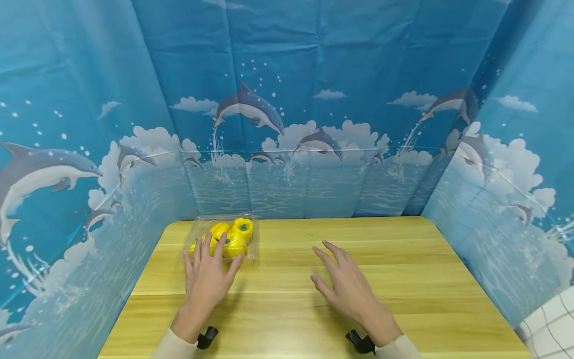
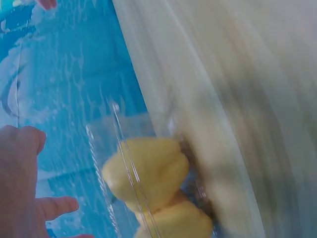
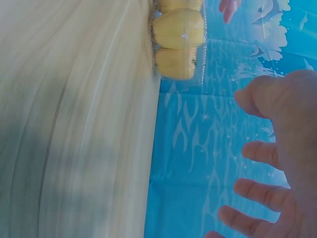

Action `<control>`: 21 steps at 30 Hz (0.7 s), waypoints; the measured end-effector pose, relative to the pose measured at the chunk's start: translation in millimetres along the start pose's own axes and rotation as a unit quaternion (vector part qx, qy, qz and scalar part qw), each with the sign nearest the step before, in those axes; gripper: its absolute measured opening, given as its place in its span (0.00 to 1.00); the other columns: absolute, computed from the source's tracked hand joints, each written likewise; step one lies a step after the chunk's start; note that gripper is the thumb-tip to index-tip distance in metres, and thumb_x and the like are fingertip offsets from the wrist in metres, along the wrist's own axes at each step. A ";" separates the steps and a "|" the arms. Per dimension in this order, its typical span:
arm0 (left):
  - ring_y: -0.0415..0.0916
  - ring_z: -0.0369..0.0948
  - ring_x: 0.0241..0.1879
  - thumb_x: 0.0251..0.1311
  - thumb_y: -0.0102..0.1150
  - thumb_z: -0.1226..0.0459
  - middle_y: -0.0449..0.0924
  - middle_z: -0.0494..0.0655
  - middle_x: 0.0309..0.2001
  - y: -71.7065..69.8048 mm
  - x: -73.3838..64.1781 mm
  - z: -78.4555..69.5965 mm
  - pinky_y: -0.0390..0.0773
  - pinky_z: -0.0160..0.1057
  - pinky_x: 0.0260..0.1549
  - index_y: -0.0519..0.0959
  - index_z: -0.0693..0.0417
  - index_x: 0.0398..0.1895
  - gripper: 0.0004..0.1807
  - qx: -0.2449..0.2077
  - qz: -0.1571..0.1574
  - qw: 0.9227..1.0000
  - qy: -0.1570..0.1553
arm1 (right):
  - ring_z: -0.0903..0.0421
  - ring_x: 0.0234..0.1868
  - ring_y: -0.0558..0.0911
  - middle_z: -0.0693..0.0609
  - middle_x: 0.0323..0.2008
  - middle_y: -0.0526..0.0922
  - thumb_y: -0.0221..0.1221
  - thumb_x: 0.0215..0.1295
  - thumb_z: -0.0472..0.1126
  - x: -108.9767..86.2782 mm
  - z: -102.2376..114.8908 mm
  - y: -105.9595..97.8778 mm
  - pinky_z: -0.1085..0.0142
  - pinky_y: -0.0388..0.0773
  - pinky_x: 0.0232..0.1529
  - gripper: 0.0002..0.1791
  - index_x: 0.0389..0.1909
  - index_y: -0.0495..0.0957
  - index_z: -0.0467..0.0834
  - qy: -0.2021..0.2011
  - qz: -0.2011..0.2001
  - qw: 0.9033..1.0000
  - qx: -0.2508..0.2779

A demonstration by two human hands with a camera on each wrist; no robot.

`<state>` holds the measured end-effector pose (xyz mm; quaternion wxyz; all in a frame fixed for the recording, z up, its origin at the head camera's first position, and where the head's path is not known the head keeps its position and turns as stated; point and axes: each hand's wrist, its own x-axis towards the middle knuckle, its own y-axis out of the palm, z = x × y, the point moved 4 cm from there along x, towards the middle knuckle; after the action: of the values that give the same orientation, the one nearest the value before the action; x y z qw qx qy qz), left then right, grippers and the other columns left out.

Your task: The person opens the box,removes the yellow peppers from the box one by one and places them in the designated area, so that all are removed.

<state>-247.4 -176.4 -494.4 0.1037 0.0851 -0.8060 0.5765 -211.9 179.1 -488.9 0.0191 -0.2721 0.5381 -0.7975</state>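
Note:
Several yellow bell peppers (image 1: pixel 235 246) lie in a clear plastic box (image 1: pixel 254 249) at the table's back left. In the head view my left hand (image 1: pixel 208 279) is over the near side of this box, fingers spread, partly covering the peppers. The left wrist view has the left hand (image 2: pixel 19 173) apart from the box (image 2: pixel 119 128), holding nothing. My right hand (image 1: pixel 350 284) hovers above the table to the right, its fingers extended and loosely parted. In the right wrist view the same hand (image 3: pixel 297 129) is free of any object, with peppers (image 3: pixel 177 32) farther off.
A wood-grain table (image 1: pixel 287 299) spans the space below both hands. Blue curtains (image 1: pixel 287 189) printed with dolphins and waves hang behind it and along both sides. Black wrist mounts (image 1: pixel 207 338) sit under both wrists. White tiles (image 1: pixel 549 319) show at the lower right.

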 end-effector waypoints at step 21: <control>0.36 0.77 0.94 0.91 0.44 0.34 0.42 0.72 0.95 10.8 20.2 46.8 0.56 0.85 0.85 0.63 0.50 0.94 0.43 -0.050 0.034 0.997 -0.055 | 0.33 0.82 0.79 0.38 0.87 0.73 0.68 0.87 0.53 19.1 22.9 28.7 0.32 0.83 0.76 0.36 0.89 0.72 0.52 -0.018 0.037 0.998 0.050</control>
<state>-272.8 -217.5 -513.5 0.0437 0.0842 -0.8408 0.5330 -225.3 141.5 -499.6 0.0717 -0.2648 0.5072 -0.8170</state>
